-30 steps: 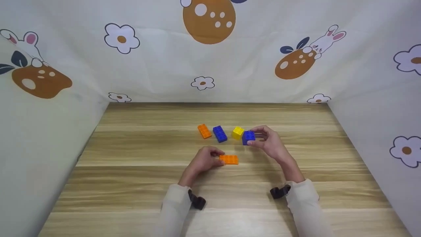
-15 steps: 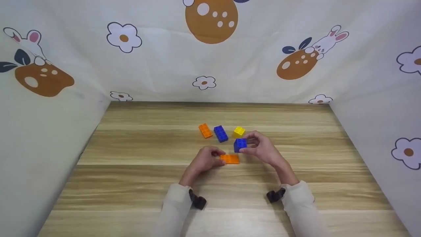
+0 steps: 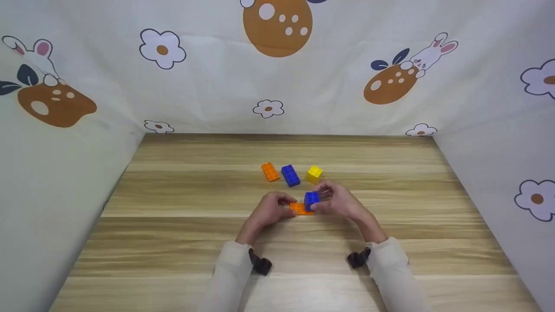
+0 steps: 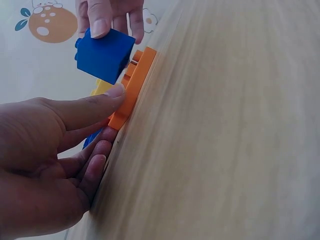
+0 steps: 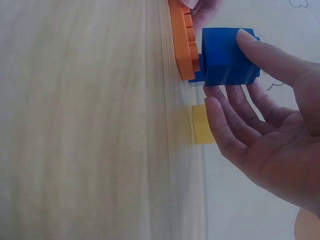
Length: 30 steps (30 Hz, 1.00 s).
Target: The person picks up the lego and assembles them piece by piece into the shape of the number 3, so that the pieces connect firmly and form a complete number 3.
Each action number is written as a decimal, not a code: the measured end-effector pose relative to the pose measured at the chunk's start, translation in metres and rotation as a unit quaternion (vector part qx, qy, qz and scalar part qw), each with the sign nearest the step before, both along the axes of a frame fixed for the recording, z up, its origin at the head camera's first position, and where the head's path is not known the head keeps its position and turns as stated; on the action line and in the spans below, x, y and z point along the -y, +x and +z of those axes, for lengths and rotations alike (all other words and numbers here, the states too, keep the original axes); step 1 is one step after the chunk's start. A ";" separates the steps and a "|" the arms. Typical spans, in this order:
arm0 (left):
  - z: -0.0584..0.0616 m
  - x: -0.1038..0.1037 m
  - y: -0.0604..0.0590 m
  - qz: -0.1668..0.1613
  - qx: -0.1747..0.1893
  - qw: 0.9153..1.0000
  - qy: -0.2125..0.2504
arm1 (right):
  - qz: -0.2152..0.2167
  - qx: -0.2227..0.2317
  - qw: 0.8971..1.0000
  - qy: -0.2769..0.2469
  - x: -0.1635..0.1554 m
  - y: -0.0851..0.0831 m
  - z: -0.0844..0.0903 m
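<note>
Right hand is pinching a small blue brick between thumb and fingertips and holding it just above the right end of a flat orange brick, near the middle of the head frame. In the right wrist view the blue brick is sitting close against the studs of the orange brick, though whether it is already seated is hard to tell. Left hand is resting on the counter with its fingers curled, the thumb pressing the near edge of the orange brick and bracing it.

Judging by this, the step in hand is the joining of the two bricks. The next move calls for lining the blue brick square over the studs and pressing straight down while the left hand is keeping the orange brick from sliding.

Further up the frame, an orange block, a long blue block and a yellow block are lying in a row, apart from the hands.
</note>
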<state>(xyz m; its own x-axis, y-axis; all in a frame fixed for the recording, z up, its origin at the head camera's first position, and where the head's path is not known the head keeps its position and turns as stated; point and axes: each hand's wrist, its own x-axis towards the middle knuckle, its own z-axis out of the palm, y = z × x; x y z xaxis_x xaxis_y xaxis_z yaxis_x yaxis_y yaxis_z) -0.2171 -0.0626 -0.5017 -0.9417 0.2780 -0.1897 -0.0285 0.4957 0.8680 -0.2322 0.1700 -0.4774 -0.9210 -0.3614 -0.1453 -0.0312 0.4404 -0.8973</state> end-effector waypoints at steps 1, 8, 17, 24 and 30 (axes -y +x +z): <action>0.000 0.000 0.000 0.001 0.000 1.000 0.001 | 0.001 0.003 1.000 0.001 0.000 0.000 0.000; 0.001 0.000 -0.001 0.005 0.006 1.000 -0.006 | 0.010 0.000 1.000 0.006 0.003 0.000 0.002; 0.000 -0.001 -0.002 0.003 0.009 1.000 -0.011 | 0.025 -0.025 0.999 0.001 0.004 0.000 0.000; 0.000 -0.002 -0.001 -0.001 -0.006 1.000 -0.001 | 0.025 -0.025 0.999 -0.011 0.006 -0.001 -0.001; 0.000 -0.004 -0.001 0.004 0.010 1.000 -0.006 | 0.024 -0.034 0.999 -0.001 0.006 -0.001 0.000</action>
